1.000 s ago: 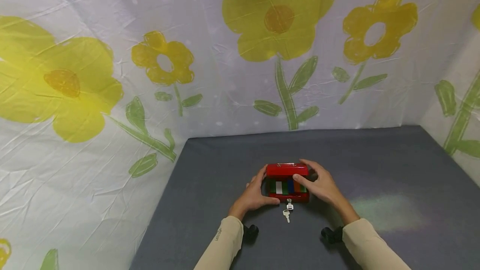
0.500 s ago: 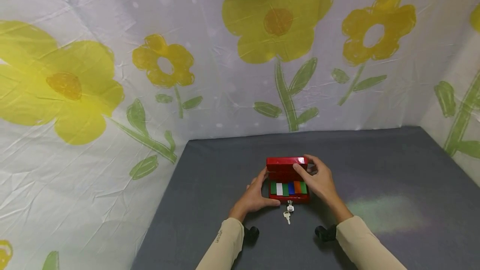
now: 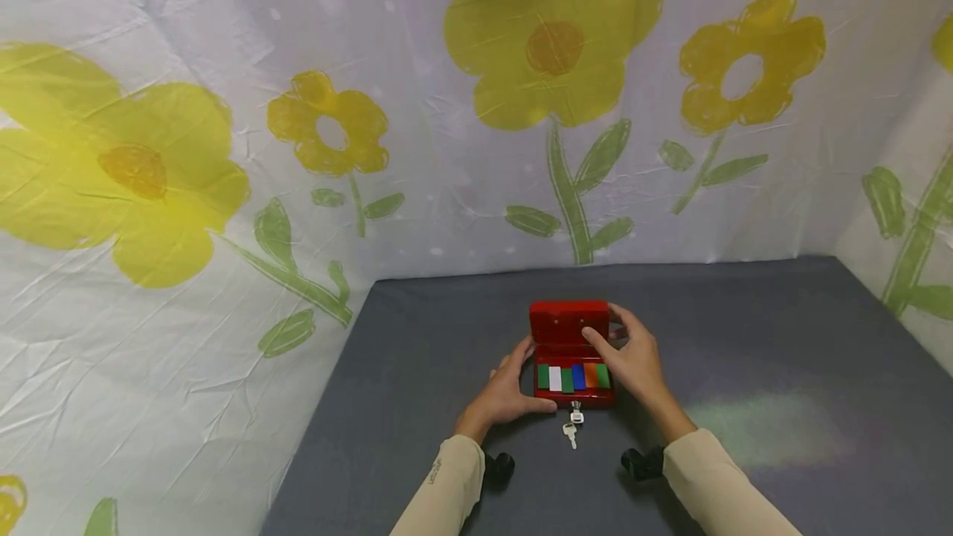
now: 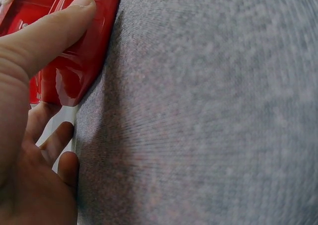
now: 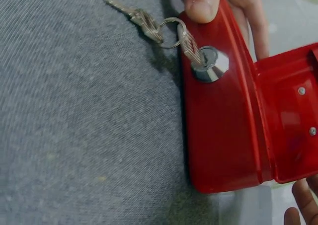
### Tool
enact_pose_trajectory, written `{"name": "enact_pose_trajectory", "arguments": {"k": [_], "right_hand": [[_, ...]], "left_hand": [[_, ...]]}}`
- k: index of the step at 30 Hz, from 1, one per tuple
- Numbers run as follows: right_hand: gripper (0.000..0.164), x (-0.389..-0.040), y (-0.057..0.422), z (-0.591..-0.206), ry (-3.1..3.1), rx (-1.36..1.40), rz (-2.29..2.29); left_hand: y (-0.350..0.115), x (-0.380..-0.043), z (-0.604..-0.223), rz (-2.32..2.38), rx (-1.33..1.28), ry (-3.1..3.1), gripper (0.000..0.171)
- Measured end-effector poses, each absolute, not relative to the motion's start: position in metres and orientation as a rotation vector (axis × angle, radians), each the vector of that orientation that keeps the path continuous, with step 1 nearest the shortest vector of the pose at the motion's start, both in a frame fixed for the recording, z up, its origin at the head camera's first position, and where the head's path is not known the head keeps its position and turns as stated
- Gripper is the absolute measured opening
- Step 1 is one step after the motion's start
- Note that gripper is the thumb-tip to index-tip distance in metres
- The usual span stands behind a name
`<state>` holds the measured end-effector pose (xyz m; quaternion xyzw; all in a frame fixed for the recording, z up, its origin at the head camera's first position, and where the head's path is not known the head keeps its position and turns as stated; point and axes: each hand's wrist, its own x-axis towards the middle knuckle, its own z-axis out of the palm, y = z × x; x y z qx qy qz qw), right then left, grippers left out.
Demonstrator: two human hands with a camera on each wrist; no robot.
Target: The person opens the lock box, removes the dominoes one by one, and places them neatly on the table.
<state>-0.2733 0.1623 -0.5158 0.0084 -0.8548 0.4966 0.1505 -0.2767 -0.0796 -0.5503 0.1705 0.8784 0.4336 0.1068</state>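
A small red cash box (image 3: pixel 548 397) stands on the table with its lid (image 3: pixel 557 324) raised. Inside it lies a row of several flat coloured blocks (image 3: pixel 578 377), green, white, blue and orange. My left hand (image 3: pixel 505 395) grips the box's left side, its thumb (image 4: pixel 59 34) on the front wall in the left wrist view. My right hand (image 3: pixel 639 366) holds the lid's right edge, thumb on the inner face and fingers behind. A key sits in the front lock (image 5: pixel 211 68); a second key (image 5: pixel 144 24) hangs from it on a ring, over the tabletop.
A dark grey cloth covers the table (image 3: pixel 447 337). Behind it and at the sides hang white sheets (image 3: pixel 447 147) printed with yellow flowers. A black wrist camera (image 3: pixel 499 468) is on the left wrist, another black camera (image 3: pixel 642 463) on the right.
The lid has swung up and back from partly raised to about upright, my right hand moving with it. The blocks inside now show fully. My left hand has stayed on the box.
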Motion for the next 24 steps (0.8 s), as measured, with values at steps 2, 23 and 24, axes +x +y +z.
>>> {"name": "enact_pose_trajectory", "arguments": {"k": [2,23,24], "right_hand": [[0.07,-0.273,0.163,-0.518,-2.453,0.07,1.413],[0.083,-0.269,0.171,-0.528,-2.444,0.339,1.324],[0.082,-0.267,0.172,-0.529,-2.44,0.344,1.329]], "left_hand": [[-0.079,-0.276,-0.55,1.283,0.502,2.583,0.115],[-0.081,-0.276,-0.549,1.275,0.486,2.573,0.115],[-0.081,-0.276,-0.549,1.275,0.484,2.572,0.115]]}}
